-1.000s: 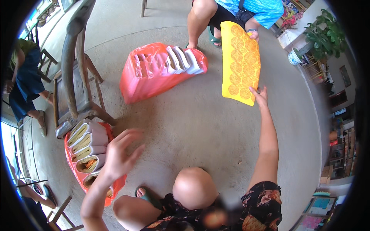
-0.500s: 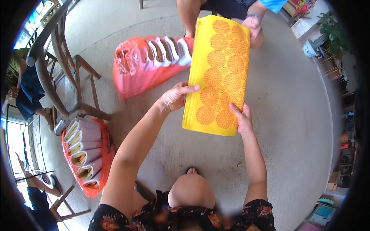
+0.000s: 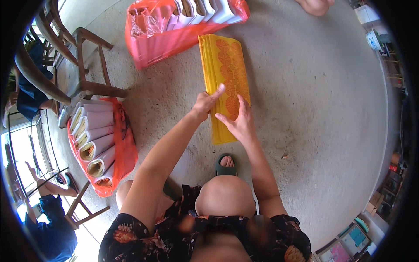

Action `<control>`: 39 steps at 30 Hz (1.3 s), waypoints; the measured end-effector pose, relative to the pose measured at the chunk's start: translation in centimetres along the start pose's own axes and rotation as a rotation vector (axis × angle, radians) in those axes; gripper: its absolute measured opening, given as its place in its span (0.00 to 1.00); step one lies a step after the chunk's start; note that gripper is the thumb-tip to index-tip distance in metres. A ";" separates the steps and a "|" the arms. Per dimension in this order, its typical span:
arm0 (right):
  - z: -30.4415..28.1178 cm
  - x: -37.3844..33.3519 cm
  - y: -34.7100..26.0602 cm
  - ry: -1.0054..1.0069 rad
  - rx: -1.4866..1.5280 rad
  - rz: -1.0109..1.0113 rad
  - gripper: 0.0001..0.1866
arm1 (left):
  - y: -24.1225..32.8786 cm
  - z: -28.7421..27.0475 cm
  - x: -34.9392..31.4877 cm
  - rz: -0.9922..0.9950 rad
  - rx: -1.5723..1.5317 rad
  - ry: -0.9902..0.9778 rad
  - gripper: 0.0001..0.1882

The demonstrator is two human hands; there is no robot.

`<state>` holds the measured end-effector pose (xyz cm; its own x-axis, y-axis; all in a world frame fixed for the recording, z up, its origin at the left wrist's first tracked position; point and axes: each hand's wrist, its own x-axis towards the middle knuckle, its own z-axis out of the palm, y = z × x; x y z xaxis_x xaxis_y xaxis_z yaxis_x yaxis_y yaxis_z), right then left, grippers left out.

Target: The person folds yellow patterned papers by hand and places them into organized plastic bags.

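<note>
A thick yellow stack of folded paper (image 3: 216,65), printed with orange round patterns, hangs over the floor in front of me, narrower and tilted to one side. My left hand (image 3: 207,104) grips its left edge, with the thumb lying on top and the other fingers hidden beneath. Over the lower right part of the stack is my right hand (image 3: 241,122), its thumb and fingers spread apart. Whether those fingertips touch the paper I cannot tell.
A red plastic bag (image 3: 174,41) of white-wrapped paper rolls lies at the far side. Another red bag (image 3: 124,153) of similar rolls stands at left, beside a wooden chair (image 3: 83,78). People sit at the left edge. My sandalled foot (image 3: 226,163) is below the stack.
The yellow stack has come nearer and tilted onto its side. My right hand has loosened from its lower right edge and spread over it. The other person's hand is no longer by the stack.
</note>
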<state>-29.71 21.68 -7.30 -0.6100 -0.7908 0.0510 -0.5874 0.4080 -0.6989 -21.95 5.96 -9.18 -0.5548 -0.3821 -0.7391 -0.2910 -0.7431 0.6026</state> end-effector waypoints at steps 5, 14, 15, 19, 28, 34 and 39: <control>0.7 0.4 0.8 -0.158 0.293 0.244 0.58 | -1.9 -1.3 0.8 0.029 -0.125 -0.172 0.35; 1.6 1.1 3.8 -0.258 0.474 0.357 0.32 | -2.3 0.0 1.5 0.222 -0.078 0.051 0.12; 2.1 0.1 6.9 -0.072 0.496 0.321 0.15 | -2.4 1.5 1.6 0.262 -0.072 0.081 0.11; -1.9 1.1 5.5 -0.077 0.837 0.516 0.14 | -1.7 -3.4 3.0 0.315 0.295 0.306 0.18; 5.6 1.3 4.4 -0.202 0.316 0.256 0.49 | -6.8 -4.6 6.6 0.522 0.667 0.879 0.15; 6.5 0.8 5.3 -0.115 0.272 0.183 0.49 | -4.3 -4.4 6.5 0.122 0.226 0.408 0.13; 4.3 2.1 3.9 -0.162 0.445 0.234 0.42 | -3.4 -1.3 4.2 0.072 -0.218 -0.048 0.10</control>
<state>-30.98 19.68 -12.94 -0.5869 -0.7765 -0.2292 -0.1412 0.3770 -0.9154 -22.30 6.17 -14.67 -0.6058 -0.4154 -0.6785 -0.0775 -0.8180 0.5700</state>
